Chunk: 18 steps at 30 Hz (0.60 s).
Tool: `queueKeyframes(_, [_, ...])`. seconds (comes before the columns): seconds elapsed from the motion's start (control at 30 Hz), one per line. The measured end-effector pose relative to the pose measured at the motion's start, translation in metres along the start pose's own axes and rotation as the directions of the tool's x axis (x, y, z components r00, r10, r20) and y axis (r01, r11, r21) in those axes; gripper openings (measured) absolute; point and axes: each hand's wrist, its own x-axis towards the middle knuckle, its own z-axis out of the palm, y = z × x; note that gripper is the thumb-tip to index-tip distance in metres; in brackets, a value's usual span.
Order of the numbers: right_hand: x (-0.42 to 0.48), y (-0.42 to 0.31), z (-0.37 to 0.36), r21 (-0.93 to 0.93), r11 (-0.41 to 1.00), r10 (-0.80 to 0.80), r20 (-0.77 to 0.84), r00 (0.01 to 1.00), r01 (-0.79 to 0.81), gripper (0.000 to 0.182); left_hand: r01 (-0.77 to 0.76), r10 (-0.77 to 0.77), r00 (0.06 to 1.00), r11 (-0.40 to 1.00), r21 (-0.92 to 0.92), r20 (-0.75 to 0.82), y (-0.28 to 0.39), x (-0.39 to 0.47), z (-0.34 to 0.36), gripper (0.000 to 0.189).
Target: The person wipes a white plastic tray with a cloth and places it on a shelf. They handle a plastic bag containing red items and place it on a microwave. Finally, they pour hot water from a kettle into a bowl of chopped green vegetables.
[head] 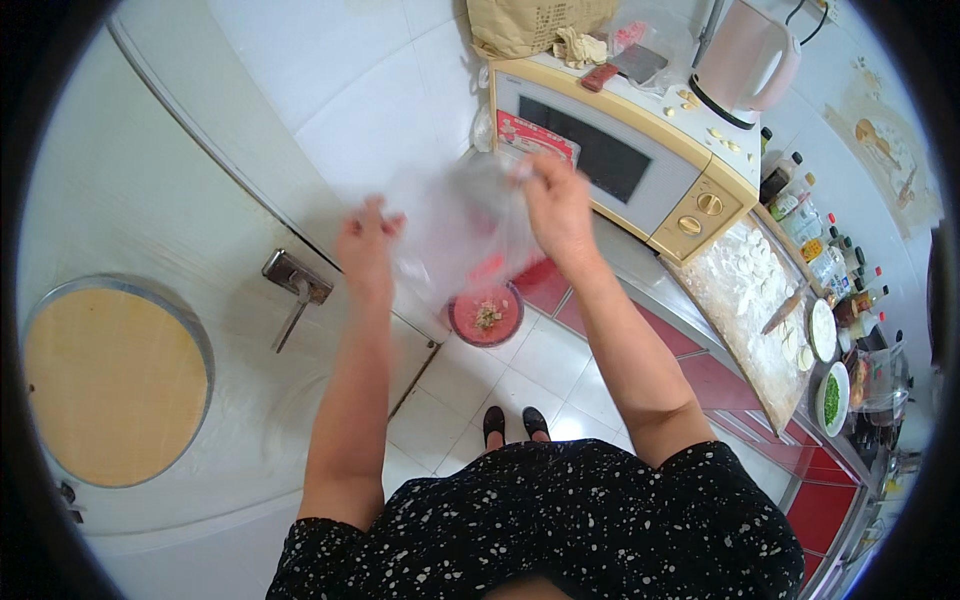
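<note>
A translucent plastic bag (442, 232), blurred by motion, hangs in front of me. My right hand (556, 206) is closed on the bag's upper right edge, close to the microwave oven front. To the left of the bag is my left hand (366, 244), with its fingers bent. It is blurred, and I cannot tell whether it grips the bag's edge. Beneath the bag, a round red bin (487, 315) holding food scraps stands on the tiled floor.
At left is a door with a metal lever handle (296, 289). On the microwave oven (600, 150) stand a pink electric kettle (746, 64) and a cleaver (634, 66). A floured board (716, 292) with a rolling pin (786, 307) lies beside several bottles and a bowl of chopped greens (832, 401).
</note>
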Motion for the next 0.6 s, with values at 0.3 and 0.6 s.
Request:
queueKeyframes(0.3, [-0.074, 0.105, -0.013, -0.455, 0.869, 0.494, 0.760, 0.423, -0.196, 0.026, 0.490, -0.877, 0.354, 0.470, 0.734, 0.325, -0.168, -0.067, -0.098, 0.023])
queueKeyframes(0.6, [0.108, 0.027, -0.063, -0.531, 0.842, -0.005, -0.195, 0.981, -0.101, 0.030, 0.822, -0.790, 0.564, 0.508, -0.259, 0.240, -0.165, -0.040, -0.102, 0.013])
